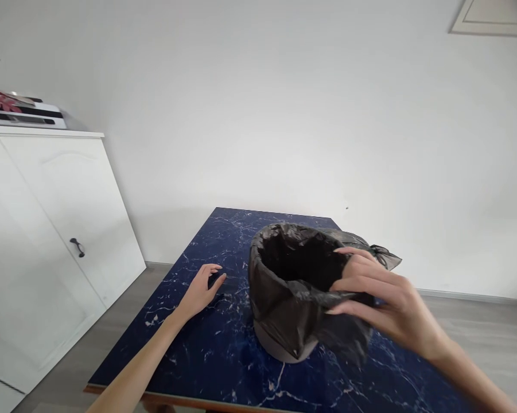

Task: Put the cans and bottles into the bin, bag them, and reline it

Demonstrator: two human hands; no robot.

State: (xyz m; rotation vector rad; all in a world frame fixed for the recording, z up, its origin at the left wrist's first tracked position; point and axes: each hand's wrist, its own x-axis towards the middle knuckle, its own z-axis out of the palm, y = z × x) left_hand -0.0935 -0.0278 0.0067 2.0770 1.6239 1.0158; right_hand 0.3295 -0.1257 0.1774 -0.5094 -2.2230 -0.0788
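A trash can [279, 349] stands upright on the table, and only a grey strip of its lower wall shows. Over its rim hangs a black trash bag [279, 307], its mouth wide and its inside dark. My right hand [381, 295] pinches the bag's edge at the right side of the rim, thumb outside and fingers over the top. To the left of the can, apart from it, my left hand [202, 289] hovers over or rests on the tabletop with curved, parted fingers and nothing in them.
The blue marble-patterned table [215, 344] reaches toward a white wall [284, 115]. Behind the can lies a knotted dark plastic bag [381, 252]. At left stands a white cabinet [47, 229] with a white-and-black device [26, 117] on top.
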